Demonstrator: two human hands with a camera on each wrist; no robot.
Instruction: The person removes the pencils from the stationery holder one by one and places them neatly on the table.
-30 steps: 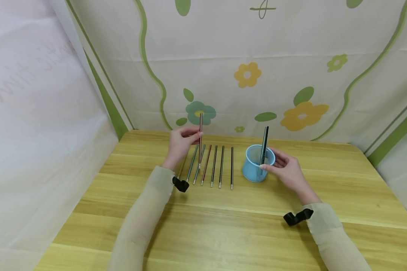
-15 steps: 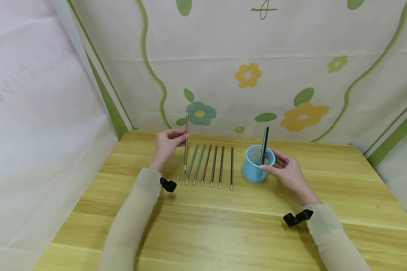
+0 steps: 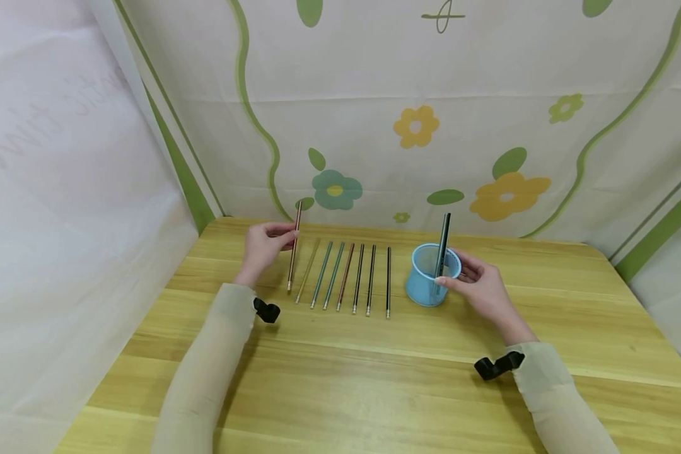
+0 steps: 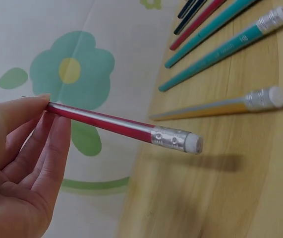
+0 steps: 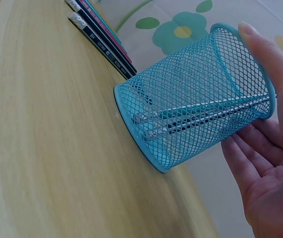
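Note:
My left hand [image 3: 263, 246] pinches a red pencil [image 4: 106, 122] between thumb and fingers, its white eraser end pointing down, close over the table left of the pencil row. Nearest to it lies a yellow pencil [image 4: 215, 107]. Beside that are teal pencils [image 3: 321, 274], another red pencil [image 3: 345, 276] and black pencils [image 3: 388, 280], all lying with erasers toward me. My right hand [image 3: 479, 284] holds a blue mesh pencil cup [image 5: 191, 89] by the rim, thumb on the near side and fingers behind. A teal and a black pencil [image 3: 444, 243] stand tilted inside the cup.
The wooden table [image 3: 340, 384] reaches back to a white curtain [image 3: 340, 75] with printed flowers. Another white curtain [image 3: 62, 221] hangs along the left side. Black wrist mounts [image 3: 268, 310] sit on both sleeves.
My left hand has carried the red pencil leftward and lower, from over the row to beyond the yellow pencil, and the pencil now leans. The right hand and cup stay in place.

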